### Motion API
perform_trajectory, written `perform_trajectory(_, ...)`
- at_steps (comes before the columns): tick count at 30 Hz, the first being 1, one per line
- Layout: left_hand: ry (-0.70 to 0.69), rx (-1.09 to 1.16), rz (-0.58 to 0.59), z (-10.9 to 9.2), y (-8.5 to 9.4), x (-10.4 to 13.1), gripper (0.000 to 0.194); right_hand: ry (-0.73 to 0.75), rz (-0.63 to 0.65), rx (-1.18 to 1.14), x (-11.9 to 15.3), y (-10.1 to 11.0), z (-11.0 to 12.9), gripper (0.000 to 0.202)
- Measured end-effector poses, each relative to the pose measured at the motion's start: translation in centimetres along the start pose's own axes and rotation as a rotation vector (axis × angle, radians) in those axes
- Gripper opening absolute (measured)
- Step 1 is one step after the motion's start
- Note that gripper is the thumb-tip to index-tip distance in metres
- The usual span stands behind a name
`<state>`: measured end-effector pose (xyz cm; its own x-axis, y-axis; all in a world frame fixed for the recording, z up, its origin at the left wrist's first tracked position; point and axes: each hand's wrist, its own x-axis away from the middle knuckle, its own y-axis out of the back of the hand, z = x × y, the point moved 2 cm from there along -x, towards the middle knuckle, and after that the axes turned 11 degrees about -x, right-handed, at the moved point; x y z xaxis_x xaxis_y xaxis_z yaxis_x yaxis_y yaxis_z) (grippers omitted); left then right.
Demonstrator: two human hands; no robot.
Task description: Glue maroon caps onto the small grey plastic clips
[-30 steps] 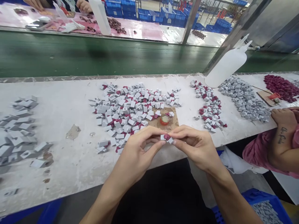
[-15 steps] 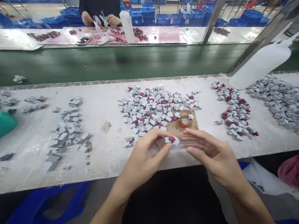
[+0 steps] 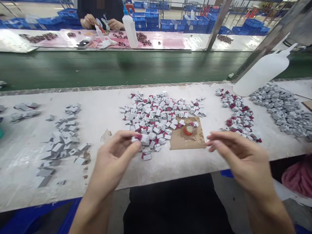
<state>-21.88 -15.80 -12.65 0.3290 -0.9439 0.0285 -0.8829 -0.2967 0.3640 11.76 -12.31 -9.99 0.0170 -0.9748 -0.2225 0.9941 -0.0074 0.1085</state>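
Note:
My left hand (image 3: pixel 122 151) pinches a small grey plastic piece with a maroon part (image 3: pixel 143 139) between thumb and fingertips, at the lower left edge of a large pile of similar grey-and-maroon pieces (image 3: pixel 156 112). To the right, my right hand (image 3: pixel 235 154) hovers over the table with loosely curved fingers, and no object shows in it. It is nearest to a narrower heap of grey-and-maroon pieces (image 3: pixel 240 113). Between the hands lies a brown cardboard square (image 3: pixel 201 141), wet-looking in the middle, bearing a small round red-orange container (image 3: pixel 188 130).
Plain grey pieces lie in a group (image 3: pixel 63 139) at left and a big heap (image 3: pixel 278 107) at far right. A large white squeeze bottle (image 3: pixel 263 73) leans by a metal post. Beyond the green conveyor belt (image 3: pixel 102 68), a co-worker's hands (image 3: pixel 90 21) handle small parts.
My left hand has moved left with the grey-and-maroon piece, and my right hand has moved right, so they are farther apart. The cardboard is now more exposed. The view has shifted slightly.

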Motion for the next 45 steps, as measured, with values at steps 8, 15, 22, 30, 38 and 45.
perform_trajectory(8,0.007,0.288,0.345,-3.2,-6.6,2.3,0.012,-0.133,0.243,-0.332,1.4,-6.5,-0.1,0.021)
perform_trajectory(15,0.087,0.396,0.368,-2.2,-7.4,2.5,0.015,-0.235,0.253,-0.503,1.5,-5.7,-1.7,0.019)
perform_trajectory(22,-0.016,0.297,0.375,-2.9,-7.3,2.9,0.012,-0.143,0.251,-0.349,1.7,-4.5,-1.2,0.018)
perform_trajectory(30,-0.020,0.248,0.472,-4.3,-7.5,3.3,0.007,-0.192,0.285,-0.403,1.7,-2.7,-0.8,0.017)
perform_trajectory(38,0.147,0.522,0.582,-3.9,-9.6,2.8,0.022,-0.218,0.251,-0.416,1.6,-2.2,-1.1,0.020)
perform_trajectory(45,0.093,0.442,0.556,-3.6,-9.4,2.7,0.014,-0.158,0.241,-0.314,1.6,-2.4,-1.0,0.017)
